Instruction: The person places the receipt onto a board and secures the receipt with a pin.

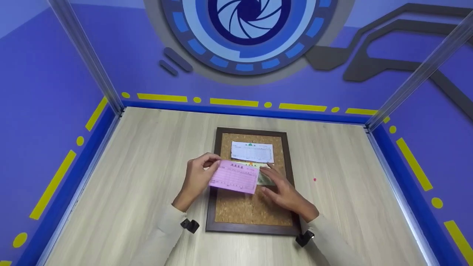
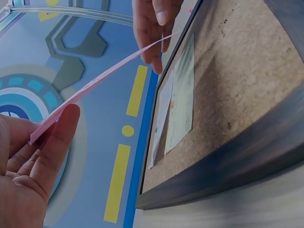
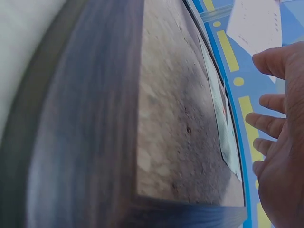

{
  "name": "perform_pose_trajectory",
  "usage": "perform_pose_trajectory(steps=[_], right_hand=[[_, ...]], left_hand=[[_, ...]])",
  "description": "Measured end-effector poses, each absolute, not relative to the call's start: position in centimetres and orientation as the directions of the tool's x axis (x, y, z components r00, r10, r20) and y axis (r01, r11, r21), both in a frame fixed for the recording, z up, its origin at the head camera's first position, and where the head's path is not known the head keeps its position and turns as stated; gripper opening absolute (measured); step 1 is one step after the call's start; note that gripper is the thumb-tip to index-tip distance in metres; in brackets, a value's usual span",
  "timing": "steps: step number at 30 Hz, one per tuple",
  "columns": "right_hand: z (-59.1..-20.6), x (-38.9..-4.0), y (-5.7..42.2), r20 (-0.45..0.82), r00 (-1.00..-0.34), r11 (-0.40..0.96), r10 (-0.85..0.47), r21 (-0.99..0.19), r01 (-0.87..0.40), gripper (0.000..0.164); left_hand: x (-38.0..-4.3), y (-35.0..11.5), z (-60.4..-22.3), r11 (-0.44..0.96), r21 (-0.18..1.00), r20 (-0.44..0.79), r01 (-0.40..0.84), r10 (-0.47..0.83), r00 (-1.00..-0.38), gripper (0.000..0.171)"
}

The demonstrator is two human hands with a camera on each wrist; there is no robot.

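Observation:
My left hand [image 1: 195,179] pinches the left end of a pink printed paper slip [image 1: 234,178] between thumb and fingers. The slip is raised over a cork board [image 1: 251,214] with a dark wooden frame; the left wrist view shows it tilted, nearly edge-on. At the slip's right end is my right hand [image 1: 286,194], its fingers spread and loosely bent. On the upper cork lies a white printed slip [image 1: 252,153] with a green spot at its top edge. Below it a pale green-yellow slip [image 1: 266,180] with an orange spot is partly covered by the pink one and my right fingers.
A tiny red object [image 1: 315,179] lies on the wood-grain table [image 1: 343,207] right of the board. Blue printed walls [image 1: 236,88] close off the back and both sides, with clear corner posts [image 1: 88,55]. Each sleeve carries a small black wrist device [image 1: 190,225].

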State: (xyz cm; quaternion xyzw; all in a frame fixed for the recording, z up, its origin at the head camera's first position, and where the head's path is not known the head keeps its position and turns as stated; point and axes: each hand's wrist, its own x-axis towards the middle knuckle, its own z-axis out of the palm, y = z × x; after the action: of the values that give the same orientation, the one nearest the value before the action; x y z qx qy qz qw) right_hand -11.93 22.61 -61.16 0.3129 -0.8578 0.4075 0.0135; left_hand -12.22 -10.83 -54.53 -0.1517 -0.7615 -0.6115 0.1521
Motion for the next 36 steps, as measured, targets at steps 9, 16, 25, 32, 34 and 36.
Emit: perform_pose_trajectory(steps=[9,16,25,32,34,36], right_hand=[[-61.2,-11.6,21.8,0.278,-0.842,0.408,-0.461,-0.776,-0.48,0.042],[-60.9,-11.2,20.9,0.196,-0.941,0.255,-0.277,-0.929,-0.269,0.02],[-61.0,-10.9,20.8,0.093,-0.972,0.196,-0.216,-0.971,-0.137,0.013],[-61.1,-10.8,20.6,0.086,-0.984,0.128,-0.155,-0.986,-0.106,0.01],[-61.1,-10.8,20.5,0.088,-0.987,0.122,-0.138,-0.987,-0.105,0.01],[-61.1,-10.7,20.5,0.091,-0.988,0.119,-0.124,-0.987,-0.106,0.009]], left_hand=[[-12.8,-10.0,-54.4,0.18,0.891,0.418,0.416,0.029,-0.908,0.01],[-12.9,-9.6,-54.7,0.179,0.893,0.414,0.413,0.032,-0.91,0.009],[-12.9,-9.1,-54.7,0.183,0.903,0.392,0.389,0.022,-0.92,0.008],[-13.0,-8.9,-55.1,0.182,0.898,0.405,0.4,0.012,-0.914,0.009],[-13.0,-8.9,-55.2,0.182,0.897,0.408,0.403,0.01,-0.913,0.009],[-13.0,-8.9,-55.3,0.185,0.896,0.409,0.404,0.012,-0.913,0.009]])
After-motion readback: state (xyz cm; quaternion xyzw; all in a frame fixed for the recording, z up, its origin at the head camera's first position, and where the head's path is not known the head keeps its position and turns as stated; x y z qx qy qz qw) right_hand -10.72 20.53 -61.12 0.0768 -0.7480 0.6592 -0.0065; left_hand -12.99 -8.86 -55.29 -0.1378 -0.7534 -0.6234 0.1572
